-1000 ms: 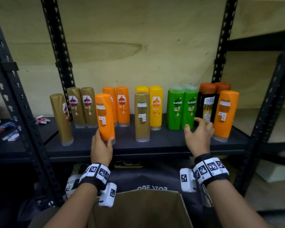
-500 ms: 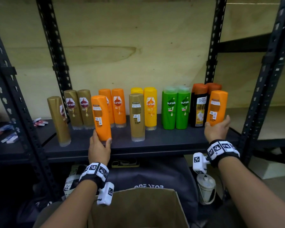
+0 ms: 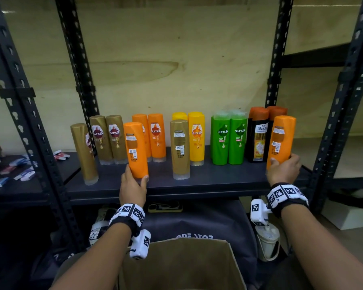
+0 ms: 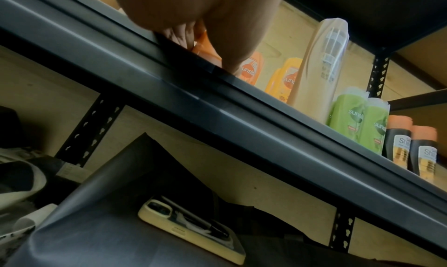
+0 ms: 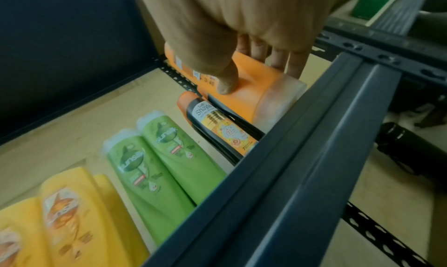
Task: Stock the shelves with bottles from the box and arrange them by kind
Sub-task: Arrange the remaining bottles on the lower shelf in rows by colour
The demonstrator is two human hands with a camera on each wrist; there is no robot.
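A dark shelf (image 3: 208, 183) carries upright bottles: gold ones (image 3: 101, 139) at the left, orange ones (image 3: 156, 137), yellow ones (image 3: 196, 137), green ones (image 3: 228, 139) and black ones with orange caps (image 3: 258, 135). My left hand (image 3: 134, 181) grips the base of an orange bottle (image 3: 135, 149) standing near the front edge, its back label facing me. My right hand (image 3: 283, 166) grips the base of another orange bottle (image 3: 281, 141) at the far right; thumb and fingers (image 5: 278, 55) wrap it in the right wrist view. A lone gold bottle (image 3: 179, 147) stands mid-front.
A cardboard box (image 3: 180, 266) stands open below, between my arms. A phone (image 4: 191, 231) lies on a dark bag under the shelf. Black slotted uprights (image 3: 335, 114) frame the bay. Small packets (image 3: 19, 172) lie on the neighbouring shelf at left.
My right hand moved right from the black bottles and took hold of the far-right orange bottle's base. The left hand kept its grip on its orange bottle.
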